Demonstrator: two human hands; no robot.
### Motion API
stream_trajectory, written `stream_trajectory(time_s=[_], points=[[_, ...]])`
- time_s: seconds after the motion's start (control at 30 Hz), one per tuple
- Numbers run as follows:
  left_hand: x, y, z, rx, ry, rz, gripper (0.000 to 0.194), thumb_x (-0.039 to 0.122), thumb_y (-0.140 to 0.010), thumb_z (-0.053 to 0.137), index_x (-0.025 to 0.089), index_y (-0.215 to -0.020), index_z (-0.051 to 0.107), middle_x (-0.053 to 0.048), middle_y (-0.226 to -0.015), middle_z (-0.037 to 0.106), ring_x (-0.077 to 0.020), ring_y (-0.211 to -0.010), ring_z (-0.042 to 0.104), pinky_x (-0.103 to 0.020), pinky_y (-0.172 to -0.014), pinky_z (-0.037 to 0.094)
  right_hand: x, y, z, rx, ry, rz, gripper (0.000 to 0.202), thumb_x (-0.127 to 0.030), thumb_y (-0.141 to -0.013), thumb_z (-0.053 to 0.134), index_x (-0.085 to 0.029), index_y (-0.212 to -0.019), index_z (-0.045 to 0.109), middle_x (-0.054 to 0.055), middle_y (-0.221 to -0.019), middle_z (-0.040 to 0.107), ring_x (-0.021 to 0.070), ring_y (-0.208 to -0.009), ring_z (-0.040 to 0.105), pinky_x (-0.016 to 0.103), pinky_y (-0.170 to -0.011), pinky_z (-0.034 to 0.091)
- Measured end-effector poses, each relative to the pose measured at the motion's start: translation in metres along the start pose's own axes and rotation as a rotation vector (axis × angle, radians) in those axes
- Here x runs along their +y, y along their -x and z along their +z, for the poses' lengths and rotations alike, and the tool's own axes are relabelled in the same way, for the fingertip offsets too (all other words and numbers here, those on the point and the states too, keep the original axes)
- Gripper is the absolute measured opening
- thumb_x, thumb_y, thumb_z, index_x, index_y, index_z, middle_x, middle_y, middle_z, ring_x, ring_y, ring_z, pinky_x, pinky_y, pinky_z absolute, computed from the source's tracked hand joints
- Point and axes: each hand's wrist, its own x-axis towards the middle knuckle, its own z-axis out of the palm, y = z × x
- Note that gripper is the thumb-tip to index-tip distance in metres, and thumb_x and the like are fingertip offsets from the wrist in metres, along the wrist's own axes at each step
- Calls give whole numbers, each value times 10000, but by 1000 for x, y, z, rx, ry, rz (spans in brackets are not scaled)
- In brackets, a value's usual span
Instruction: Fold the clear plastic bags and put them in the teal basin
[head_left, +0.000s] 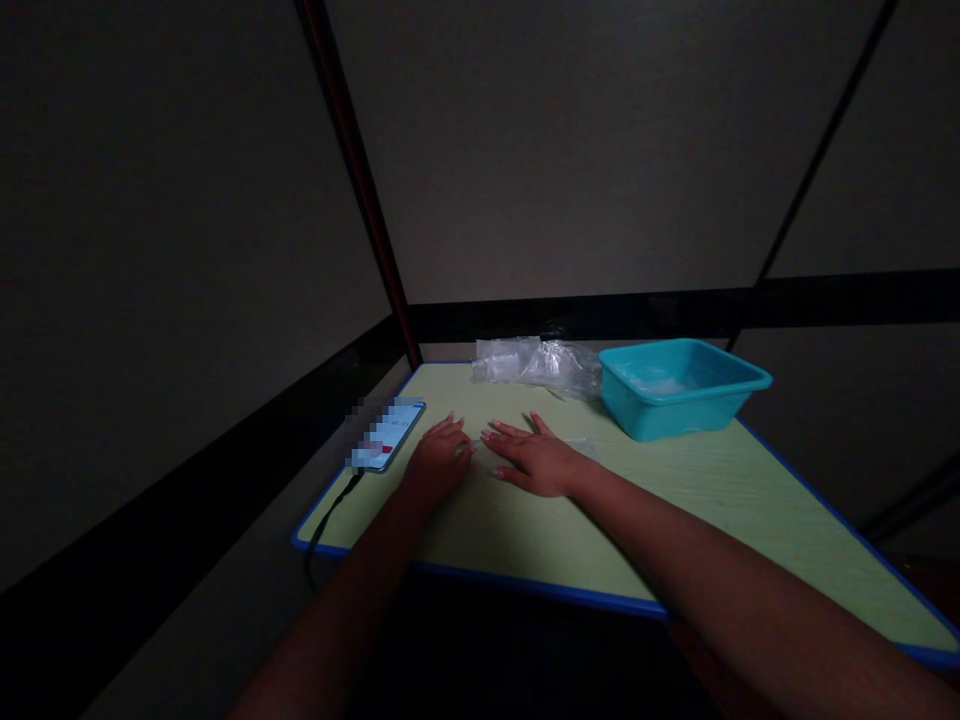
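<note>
1. A thin, see-through piece of plastic (583, 446) lies flat on the table (532, 550), in front of the person. One end peeks out past the right hand (534, 462). It is so clear that I cannot tell if it is a bag or a sheet.
2. The right hand is spread wide, palm down, over the plastic. It looks like it is pressing lightly, not gripping.
3. The left hand (439, 455) is curled a little, with the thumb near the first finger, by the other end of the plastic. I cannot tell if it is pinching the edge.
4. The plastic looks very light and floppy, so it should bend easily and may slide on the smooth table. A flat hand on top is a good way to keep it in place.
5. The best place to take hold is probably a corner or edge, with a soft pinch. A hard tug could crease or tear it. The edge may be tricky to find, because it is clear and lies so flat.
6. More crinkly plastic (536, 365) sits at the back. Beside it is a blue-green tub (667, 415) with something pale inside. A phone (401, 425) with a black cord (330, 515) lies on the left.
</note>
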Motion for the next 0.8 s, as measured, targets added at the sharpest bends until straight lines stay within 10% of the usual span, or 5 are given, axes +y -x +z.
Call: stream_trajectory(time_s=[0.27,0.5,0.8], points=[[22,4,-10,-18,-151,-80,322,306,-902,456,138,-1039,694,-154,-1394,494,-295,-1388,302,-494,-1109,288,-5,0,0,17,5,-13,554,-445,-959,367,-171,-1441,350,159,-1474,355,246,-1397,256,596,-1102,-14],[48,14,-2,-156,-11,190,574,380,-962,275,178,-1491,180,-149,-1555,190,-270,-1440,135,-580,-1121,139,-5,1,-2,-2,16,-27,460,-337,-955,369,-260,-1406,413,100,-1464,396,243,-1381,295,625,-1095,9],[49,15,9,-201,-36,143,544,376,-975,268,215,-1490,203,-184,-1538,229,-329,-1414,212,-544,-1075,276,-6,1,-2,-29,48,-18,503,-296,-915,442,-290,-1415,395,103,-1475,367,247,-1383,290,640,-1085,26]])
